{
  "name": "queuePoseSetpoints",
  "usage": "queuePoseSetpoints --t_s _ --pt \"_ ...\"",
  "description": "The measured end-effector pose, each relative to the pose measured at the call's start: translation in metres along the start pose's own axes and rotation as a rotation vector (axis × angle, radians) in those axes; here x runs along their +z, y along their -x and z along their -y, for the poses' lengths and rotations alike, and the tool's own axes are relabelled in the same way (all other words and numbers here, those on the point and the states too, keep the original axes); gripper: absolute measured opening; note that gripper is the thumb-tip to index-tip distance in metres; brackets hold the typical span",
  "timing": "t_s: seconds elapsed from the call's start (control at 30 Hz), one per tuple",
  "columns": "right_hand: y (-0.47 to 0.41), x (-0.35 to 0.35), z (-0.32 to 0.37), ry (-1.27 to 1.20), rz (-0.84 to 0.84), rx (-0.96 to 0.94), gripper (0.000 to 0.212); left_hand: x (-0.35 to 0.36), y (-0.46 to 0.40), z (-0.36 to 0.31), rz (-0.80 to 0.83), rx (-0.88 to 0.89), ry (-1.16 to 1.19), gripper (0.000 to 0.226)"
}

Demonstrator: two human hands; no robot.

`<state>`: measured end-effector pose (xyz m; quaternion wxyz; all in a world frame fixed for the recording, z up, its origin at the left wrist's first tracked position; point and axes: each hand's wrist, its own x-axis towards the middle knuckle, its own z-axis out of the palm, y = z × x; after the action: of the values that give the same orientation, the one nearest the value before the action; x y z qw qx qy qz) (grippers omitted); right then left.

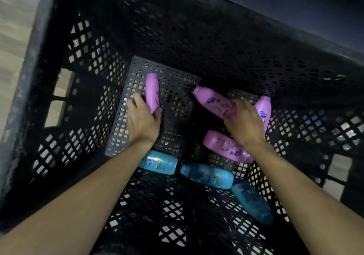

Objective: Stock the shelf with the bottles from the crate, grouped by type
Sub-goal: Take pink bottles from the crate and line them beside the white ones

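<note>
Reaching into the black crate (82, 61), my left hand (142, 120) grips one pink bottle (152, 92) while my right hand (247, 123) closes around another pink bottle (215, 102); next, I'd lift both to the shelf.

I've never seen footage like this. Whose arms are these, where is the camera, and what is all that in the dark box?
There is no machine here: a person wears a camera on the head, so you look down along both bare arms into a deep black plastic crate with lattice walls.

On the crate floor lie seven bottles: four pink and three blue. The left hand has its thumb and fingers around the lower end of one pink bottle at the far left. The right hand reaches over a second pink bottle; whether it has a firm grip is hard to tell. Another pink bottle stands beside that hand, and a fourth lies below it.

The three blue bottles lie in a row nearer the person, untouched.
</note>
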<state>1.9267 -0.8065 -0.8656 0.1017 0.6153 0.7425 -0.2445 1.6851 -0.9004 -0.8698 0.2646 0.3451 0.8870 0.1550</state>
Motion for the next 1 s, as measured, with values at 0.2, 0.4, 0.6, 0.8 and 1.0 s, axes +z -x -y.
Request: queuePoseSetpoints --t_s 0.2,0.4,0.6,0.8,1.0 --pt "-0.008 0.002 0.017 0.257 0.081 -0.030 0.065 -0.010 0.001 0.016 0.045 -0.039 -0.162 0.047" --pt "-0.012 0.006 0.031 0.389 0.092 -0.054 0.070 -0.003 -0.015 0.006 0.183 -0.151 -0.384 0.072" --pt "-0.014 0.006 0.044 0.372 0.145 -0.018 0.071 0.008 -0.017 -0.012 0.284 -0.076 -0.481 0.078" --pt "0.023 -0.026 0.054 0.201 0.078 -0.005 0.076 -0.037 0.016 -0.020 0.378 -0.074 -0.183 0.084" --pt "0.095 -0.117 0.085 0.024 0.008 0.053 0.077 -0.126 0.072 -0.058 0.485 -0.089 0.084 0.065"
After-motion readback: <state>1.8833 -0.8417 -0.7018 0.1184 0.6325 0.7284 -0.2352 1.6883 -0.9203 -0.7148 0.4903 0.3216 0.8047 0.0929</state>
